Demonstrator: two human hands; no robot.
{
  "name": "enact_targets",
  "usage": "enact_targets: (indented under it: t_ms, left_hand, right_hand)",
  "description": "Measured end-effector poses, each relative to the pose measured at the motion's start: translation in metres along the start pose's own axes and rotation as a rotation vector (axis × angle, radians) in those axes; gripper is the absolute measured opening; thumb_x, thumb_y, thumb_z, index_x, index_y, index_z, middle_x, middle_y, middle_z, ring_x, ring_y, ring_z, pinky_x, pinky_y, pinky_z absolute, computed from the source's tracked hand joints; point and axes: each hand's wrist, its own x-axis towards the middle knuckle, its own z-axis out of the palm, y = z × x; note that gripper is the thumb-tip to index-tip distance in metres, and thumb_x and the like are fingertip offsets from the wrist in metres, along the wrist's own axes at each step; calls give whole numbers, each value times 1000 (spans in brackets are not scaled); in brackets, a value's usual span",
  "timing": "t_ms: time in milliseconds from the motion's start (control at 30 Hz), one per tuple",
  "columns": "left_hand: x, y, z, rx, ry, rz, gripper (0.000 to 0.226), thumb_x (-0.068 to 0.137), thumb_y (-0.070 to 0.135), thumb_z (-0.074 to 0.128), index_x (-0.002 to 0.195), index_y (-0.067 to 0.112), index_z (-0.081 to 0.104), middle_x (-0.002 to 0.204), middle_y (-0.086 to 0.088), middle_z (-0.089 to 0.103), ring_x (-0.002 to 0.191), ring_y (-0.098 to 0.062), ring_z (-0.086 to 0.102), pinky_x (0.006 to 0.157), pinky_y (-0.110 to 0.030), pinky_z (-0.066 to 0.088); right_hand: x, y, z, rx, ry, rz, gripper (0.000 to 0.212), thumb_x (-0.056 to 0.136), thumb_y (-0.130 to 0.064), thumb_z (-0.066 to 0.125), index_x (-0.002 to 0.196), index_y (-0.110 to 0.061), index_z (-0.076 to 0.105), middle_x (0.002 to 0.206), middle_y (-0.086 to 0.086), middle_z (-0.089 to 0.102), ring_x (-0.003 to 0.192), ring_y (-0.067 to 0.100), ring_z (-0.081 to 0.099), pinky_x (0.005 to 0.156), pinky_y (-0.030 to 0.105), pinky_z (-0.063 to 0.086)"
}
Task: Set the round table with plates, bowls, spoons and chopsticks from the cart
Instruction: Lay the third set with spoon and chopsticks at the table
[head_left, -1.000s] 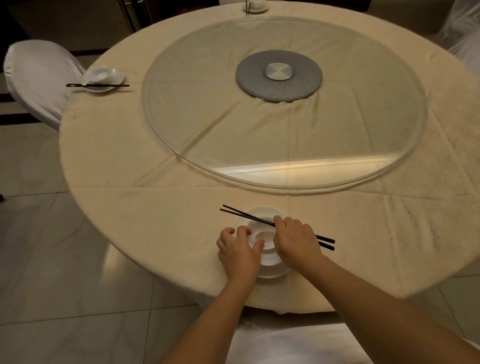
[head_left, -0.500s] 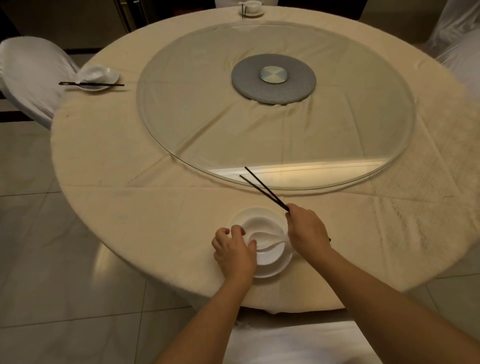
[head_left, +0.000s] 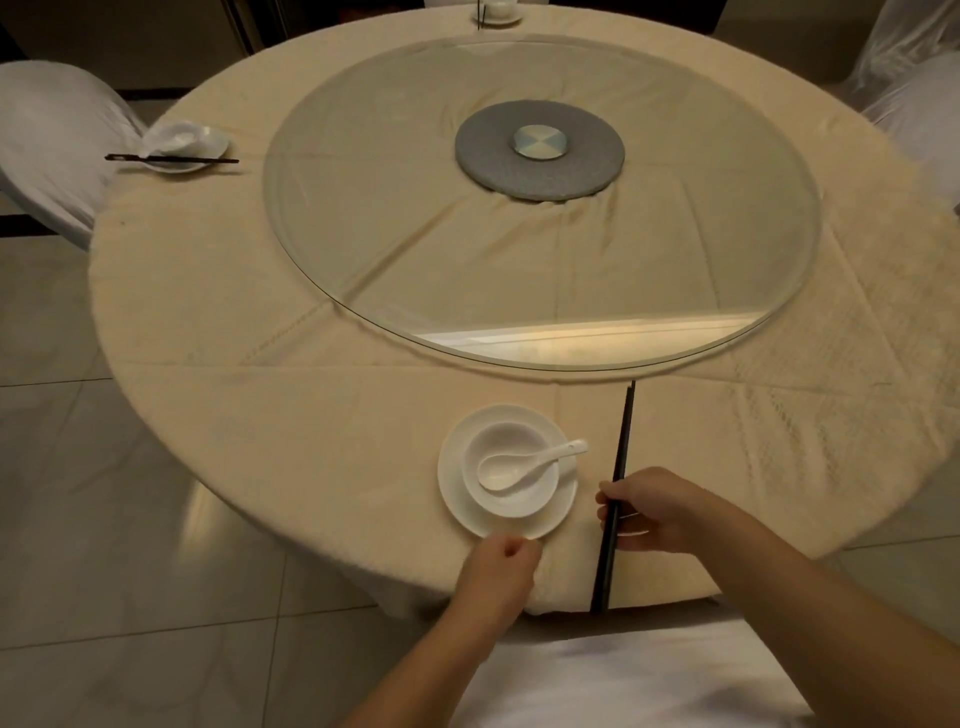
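A white plate (head_left: 451, 486) lies near the front edge of the round table (head_left: 311, 426). On it stands a white bowl (head_left: 530, 501) with a white spoon (head_left: 524, 465) resting inside, handle pointing right. My left hand (head_left: 498, 569) pinches the plate's near rim. Black chopsticks (head_left: 618, 467) lie lengthwise to the right of the plate, pointing away from me. My right hand (head_left: 654, 509) grips them near their middle.
A glass turntable (head_left: 675, 249) with a grey hub (head_left: 540, 150) fills the table's middle. A second setting (head_left: 182, 148) with chopsticks sits far left, a third setting (head_left: 496, 11) at the far edge. White-covered chairs (head_left: 52, 145) stand left, right and just below me.
My right hand lifted the chopsticks off the bowl, swung them round and brought them down to the right of the plate. My left hand drew back from the bowl to the plate's near rim.
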Motion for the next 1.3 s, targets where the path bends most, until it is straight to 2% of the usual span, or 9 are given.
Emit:
enact_targets:
  t_ms: [67,133,233,333,467,600,967,1167,1300]
  left_hand:
    - [-3,2,11,-73,-215,-186,22,95,35,54,88,17,65,91,-5,68,83,-17,66,75,-31,57]
    - [0,4,18,-59,-334,-259,25,96,37,51,97,17,67,99,-8,71,94,-22,69,77,-35,59]
    - [6,5,24,-146,-435,-328,30,95,30,50,108,11,69,93,-6,69,86,-23,68,67,-37,60]
    - [8,2,22,-306,-495,-398,31,98,24,47,118,7,63,101,-9,67,84,-26,69,73,-44,61]
    - [9,-3,16,-397,-511,-407,32,96,21,49,119,3,62,104,-14,69,86,-31,71,69,-43,59]
    - [8,-7,15,-358,-522,-361,30,96,22,51,120,8,61,107,-11,67,90,-26,71,68,-41,59]
    - [5,-15,17,-301,-492,-400,23,101,18,47,120,11,59,102,-10,69,95,-24,69,70,-44,60]
    - [3,-16,13,-316,-444,-383,23,102,16,45,121,10,56,104,-12,65,98,-26,67,78,-46,60]
    - [5,-19,12,-351,-425,-391,27,103,16,43,125,8,56,105,-11,64,95,-25,67,71,-44,59]
  right_hand:
    - [2,5,7,47,-78,43,21,96,-18,57,98,1,67,88,14,67,81,26,66,64,37,56]
    - [3,6,14,61,-133,63,18,96,-17,57,97,-1,66,86,13,66,80,26,66,66,38,57]
    - [6,5,22,41,-156,68,17,95,-18,59,95,-3,67,86,12,66,82,26,65,71,39,56]
    - [5,6,31,7,-169,65,15,94,-18,59,93,-4,67,80,9,65,81,25,63,72,38,55]
    - [1,5,39,-86,-99,7,15,92,-15,62,97,-1,66,83,11,67,75,25,67,59,35,57]
    - [-5,3,44,-117,-45,-28,13,89,-10,64,96,0,63,88,17,67,74,28,68,52,34,57]
    - [-11,10,57,-228,-27,-143,18,84,-11,61,100,-1,62,91,17,68,80,28,67,62,31,57]
    - [-6,13,62,-121,-65,-165,27,78,-8,61,104,2,62,95,17,63,85,28,63,82,41,57]
    - [-7,15,66,-45,-90,-158,17,77,-7,59,94,-3,58,92,15,56,80,27,54,70,36,51]
